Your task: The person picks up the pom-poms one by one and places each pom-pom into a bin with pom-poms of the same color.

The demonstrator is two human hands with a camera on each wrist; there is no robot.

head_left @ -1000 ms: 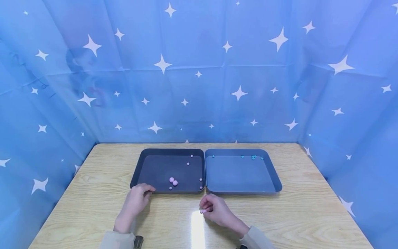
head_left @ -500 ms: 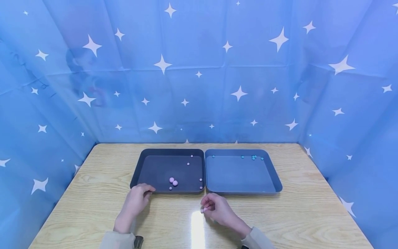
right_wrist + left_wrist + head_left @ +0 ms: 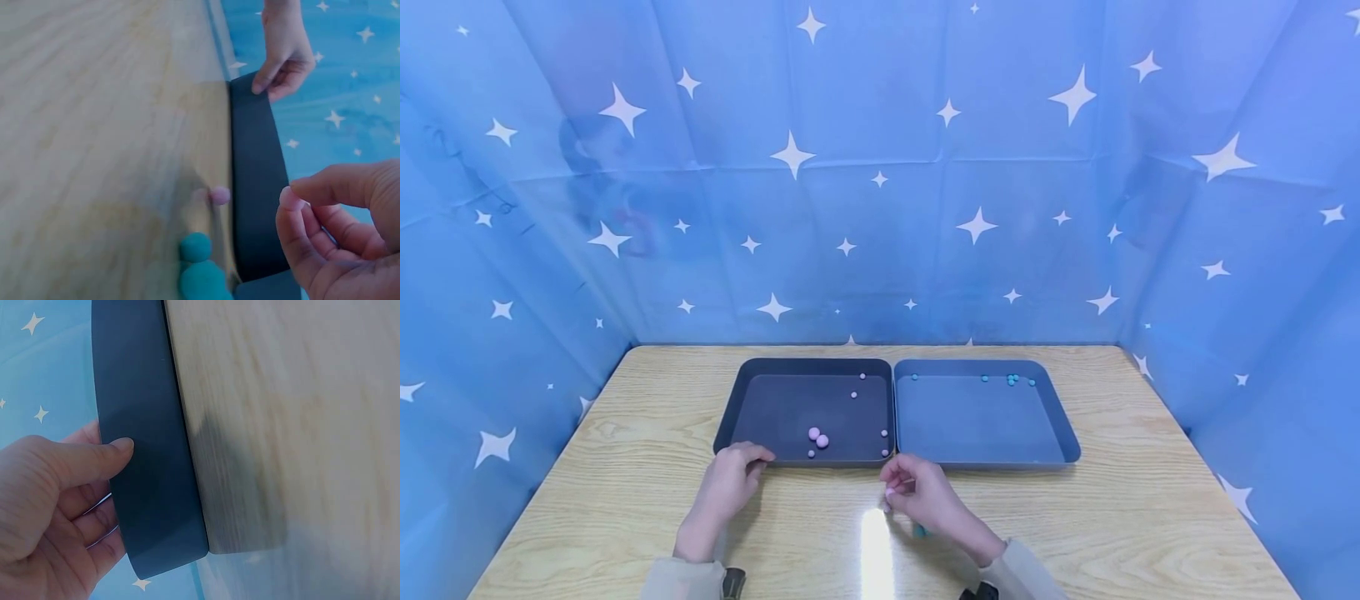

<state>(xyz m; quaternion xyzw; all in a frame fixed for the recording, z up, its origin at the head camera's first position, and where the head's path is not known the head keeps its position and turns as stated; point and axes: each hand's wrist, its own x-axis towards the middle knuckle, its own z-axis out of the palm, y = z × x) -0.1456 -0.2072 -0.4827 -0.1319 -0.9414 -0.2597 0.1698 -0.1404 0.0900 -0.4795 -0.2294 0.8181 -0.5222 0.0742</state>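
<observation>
My left hand (image 3: 737, 483) grips the near wall of the dark tray (image 3: 150, 425) at its left end, thumb outside and fingers behind the wall. Just in front of where the two trays meet, my right hand (image 3: 925, 500) pinches a small pink ball (image 3: 289, 199) between thumb and index finger, raised off the table. Another pink ball (image 3: 220, 195) lies on the table below it. Teal balls (image 3: 203, 281) of differing size sit close together on the table, mostly hidden under the right hand in the head view.
Inside the dark tray are two larger pink balls (image 3: 818, 437) and several small ones. A blue-grey tray (image 3: 985, 458) stands against its right side, with several small teal balls (image 3: 1012, 380) along the far wall. A starry blue curtain (image 3: 880, 208) hangs behind the wooden table (image 3: 625, 467).
My right hand has shifted slightly toward the trays and lifted one pink ball away from the other. A teal ball now shows below that hand. The left hand has stayed put.
</observation>
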